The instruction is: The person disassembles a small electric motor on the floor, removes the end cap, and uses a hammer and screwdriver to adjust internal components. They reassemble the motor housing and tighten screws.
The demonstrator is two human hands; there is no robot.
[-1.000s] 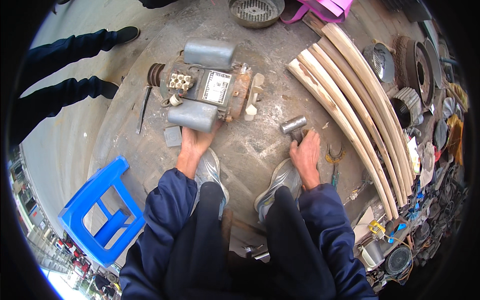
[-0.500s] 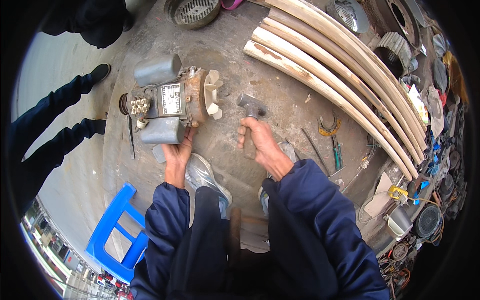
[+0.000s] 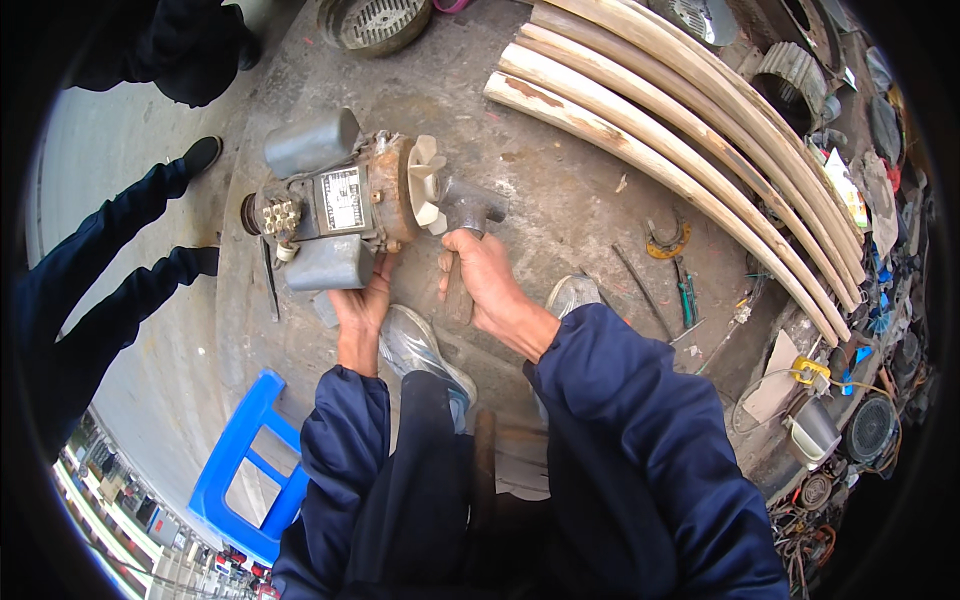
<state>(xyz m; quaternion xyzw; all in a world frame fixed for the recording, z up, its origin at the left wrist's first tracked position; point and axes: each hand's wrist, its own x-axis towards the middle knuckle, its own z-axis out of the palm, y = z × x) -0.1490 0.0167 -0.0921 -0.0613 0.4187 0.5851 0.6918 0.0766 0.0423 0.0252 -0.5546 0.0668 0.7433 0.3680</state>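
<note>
An electric motor (image 3: 392,195) lies on its side on the ground. It has two grey capacitor covers, a rusty end housing, a terminal block and a pale plastic fan (image 3: 426,185) at its right end. My left hand (image 3: 362,302) holds the motor's near side from below, its fingertips partly hidden by the near grey cover (image 3: 328,263). In my right hand (image 3: 488,280), the fingers are wrapped round the handle of a hammer (image 3: 470,205). The hammer's head is right beside the fan; whether they touch I cannot tell.
Several long wooden poles (image 3: 640,150) lie at the upper right. Green-handled pliers (image 3: 686,290), a thin rod (image 3: 640,288) and a yellow-and-dark curved part (image 3: 668,240) are to my right. A blue plastic stool (image 3: 232,470) stands lower left, and another person's legs (image 3: 120,230) are at far left.
My right hand has carried the hammer left, bringing its head from a gap away to right beside the fan. The left hand stays at the motor. The view has shifted slightly.
</note>
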